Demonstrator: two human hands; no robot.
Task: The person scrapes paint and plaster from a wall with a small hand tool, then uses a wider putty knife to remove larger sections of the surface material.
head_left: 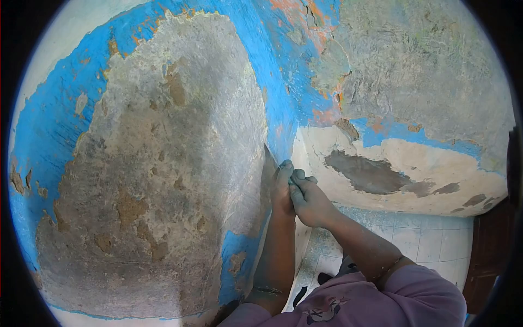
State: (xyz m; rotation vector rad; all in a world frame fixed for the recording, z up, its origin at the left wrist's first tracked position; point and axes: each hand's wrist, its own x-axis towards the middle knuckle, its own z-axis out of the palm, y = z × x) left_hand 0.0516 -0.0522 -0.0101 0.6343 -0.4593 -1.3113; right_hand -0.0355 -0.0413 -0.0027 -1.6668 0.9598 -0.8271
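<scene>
Now, scraper-like blade (269, 162): just left of the wall corner (298, 131), apparently against the grey plaster (163, 163).
Left hand (281, 188): fingers curled, seemingly gripping the blade's hidden base.
Right hand (311, 200): pressed to the left hand; its grip is unclear.
Blue paint (280, 98): tilting the blade could gouge it.
Slip risk: excess push could drive knuckles into the corner.

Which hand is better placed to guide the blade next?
Probably the left hand: it sits nearer the blade and the gray wall patch, while the right hand is beside it, farther from the blade.
</scene>
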